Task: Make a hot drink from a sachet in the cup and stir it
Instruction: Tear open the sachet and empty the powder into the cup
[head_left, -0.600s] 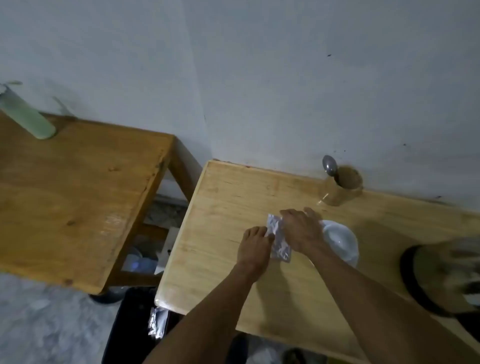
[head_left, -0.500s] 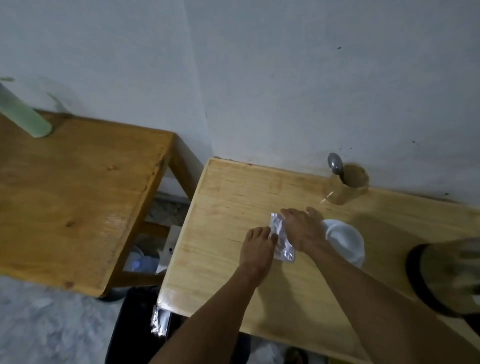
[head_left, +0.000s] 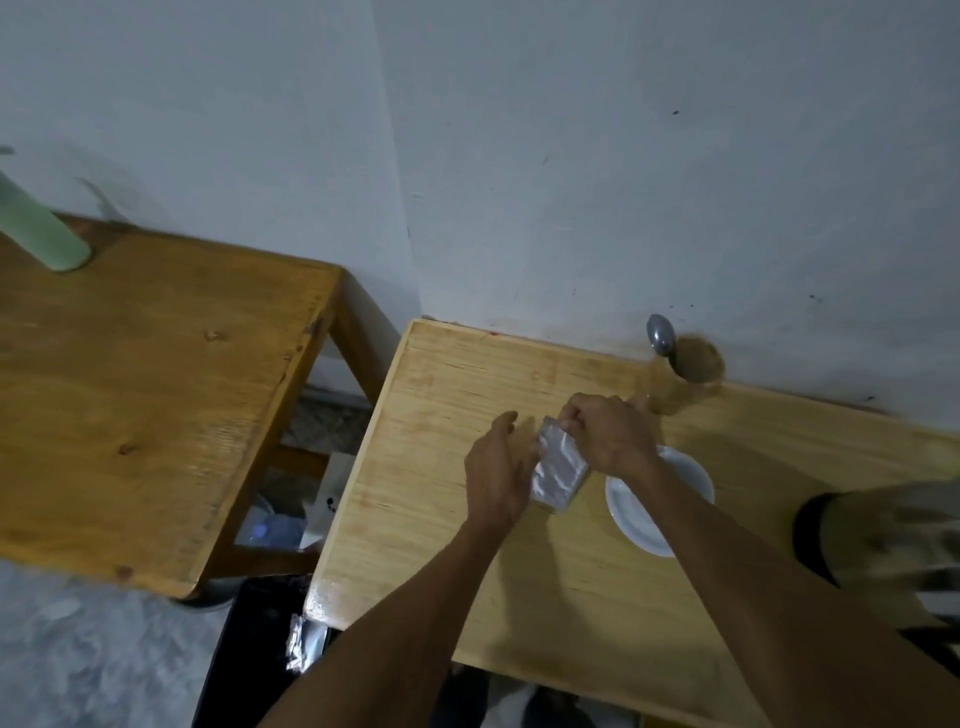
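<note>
A silvery sachet (head_left: 558, 473) is lifted off the light wooden table (head_left: 447, 395), tilted. My right hand (head_left: 610, 434) pinches its top edge. My left hand (head_left: 498, 470) is beside the sachet's left side with fingers spread; whether it touches the sachet is unclear. A white saucer (head_left: 691, 478) lies just right of my hands, partly under my right forearm. A brown cup (head_left: 685, 382) stands at the back by the wall with a metal spoon (head_left: 661, 335) sticking out of it.
A round dark-based, blurred object (head_left: 883, 540) stands at the table's right edge. A darker wooden table (head_left: 145, 384) on the left carries a green bottle (head_left: 39, 228). A black bin (head_left: 249, 660) with a foil scrap (head_left: 304, 642) sits below the near table corner.
The sachet lay flat on the table under both hands; now my right hand has raised it by its top edge and my left hand has opened beside it.
</note>
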